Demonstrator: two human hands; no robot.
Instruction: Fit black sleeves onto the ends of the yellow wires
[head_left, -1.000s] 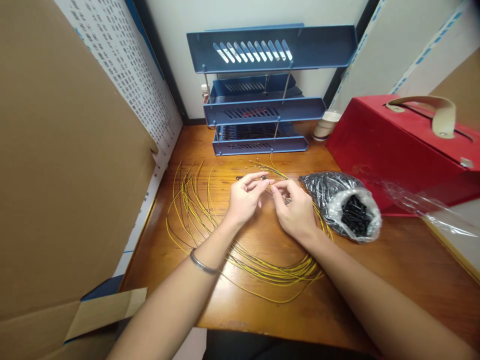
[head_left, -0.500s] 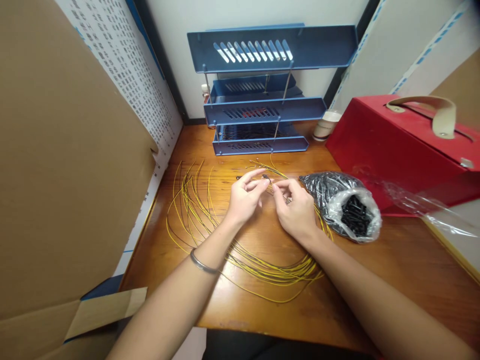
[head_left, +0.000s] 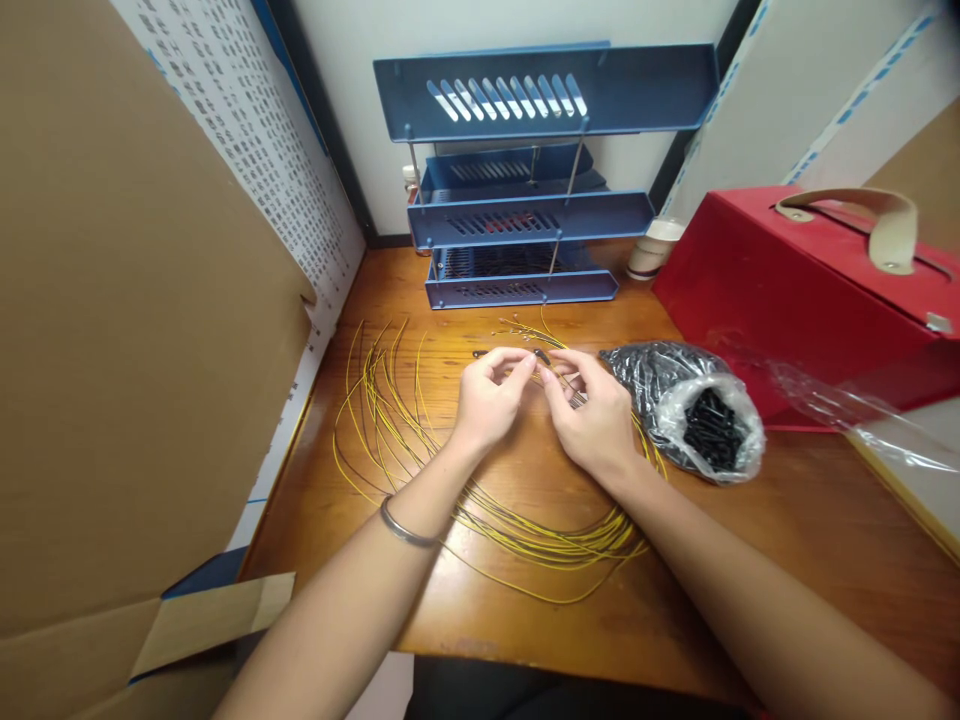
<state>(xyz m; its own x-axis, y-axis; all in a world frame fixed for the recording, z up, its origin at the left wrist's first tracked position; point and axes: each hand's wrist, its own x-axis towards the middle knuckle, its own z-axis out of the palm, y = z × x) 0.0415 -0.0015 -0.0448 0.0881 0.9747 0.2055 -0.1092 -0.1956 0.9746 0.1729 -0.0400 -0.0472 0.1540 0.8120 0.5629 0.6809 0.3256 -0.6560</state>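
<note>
My left hand (head_left: 486, 400) and my right hand (head_left: 591, 412) meet over the middle of a wooden desk (head_left: 525, 470), fingertips almost touching. Between them they pinch the end of a thin yellow wire (head_left: 525, 365) with a small black piece (head_left: 541, 355) at its tip. Several more yellow wires (head_left: 375, 410) lie looped on the desk under and left of my hands. A clear plastic bag of small black parts (head_left: 697, 415) lies open just right of my right hand. My left wrist wears a thin bracelet (head_left: 405, 528).
A blue three-tier letter tray (head_left: 525, 180) stands at the back. A red box with a tan handle (head_left: 810, 280) sits at the right, with a paper cup (head_left: 651, 250) behind it. Cardboard sheets (head_left: 127, 320) wall the left side. Clear plastic film (head_left: 862, 410) lies at the right.
My fingertips have closed in together on the wire end and the black piece, shifting slightly. The arms, the wires and the bag lie as before.
</note>
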